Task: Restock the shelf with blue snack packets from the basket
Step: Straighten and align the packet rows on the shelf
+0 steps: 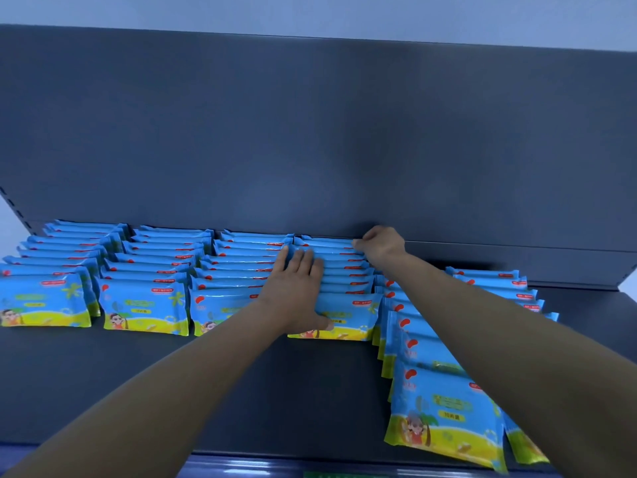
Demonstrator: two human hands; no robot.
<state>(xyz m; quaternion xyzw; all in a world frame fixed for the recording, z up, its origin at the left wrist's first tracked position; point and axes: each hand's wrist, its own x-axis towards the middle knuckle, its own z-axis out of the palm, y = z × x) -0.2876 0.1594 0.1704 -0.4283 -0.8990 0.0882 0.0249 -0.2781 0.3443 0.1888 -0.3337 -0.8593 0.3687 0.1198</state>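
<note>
Five rows of blue snack packets (144, 270) stand on the dark shelf (172, 374). On the fourth row (344, 274) the left hand (300, 288) lies flat, fingers spread; the right hand (381, 244) pinches its rearmost packet (327, 240).

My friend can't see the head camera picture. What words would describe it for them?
Two hands tidy a row of blue snack packets on a dark shelf: the left hand lies flat on top, the right hand pinches the rearmost packet. Three neat rows stand to its left; a looser row spills forward on the right.
</note>
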